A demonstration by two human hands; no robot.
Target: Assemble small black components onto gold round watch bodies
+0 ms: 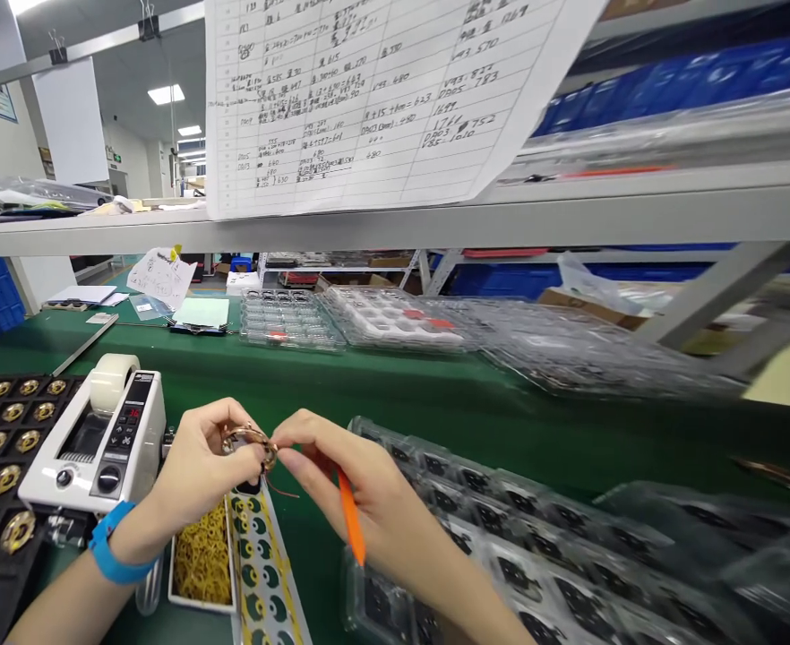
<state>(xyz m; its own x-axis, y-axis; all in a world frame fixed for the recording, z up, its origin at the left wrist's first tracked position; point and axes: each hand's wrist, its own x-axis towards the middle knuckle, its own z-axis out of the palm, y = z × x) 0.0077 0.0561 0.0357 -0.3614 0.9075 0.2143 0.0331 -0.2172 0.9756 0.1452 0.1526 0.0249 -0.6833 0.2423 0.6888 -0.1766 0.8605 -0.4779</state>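
My left hand (197, 470) pinches a small copper coil ring (247, 441) between thumb and fingers above the green bench. My right hand (347, 488) meets it from the right, fingertips pressed on the ring's edge, with an orange stick tool (351, 520) tucked in the palm and pointing down. A thin copper wire trails below the ring. A blue wristband (114, 545) circles my left wrist.
A white tape dispenser (99, 434) stands at the left, beside a black tray of gold rings (5, 430). Below my hands lie a box of yellow bands (200, 560) and a sticker strip (261, 573). Clear blister trays (502, 528) fill the right; more trays (368, 318) sit behind.
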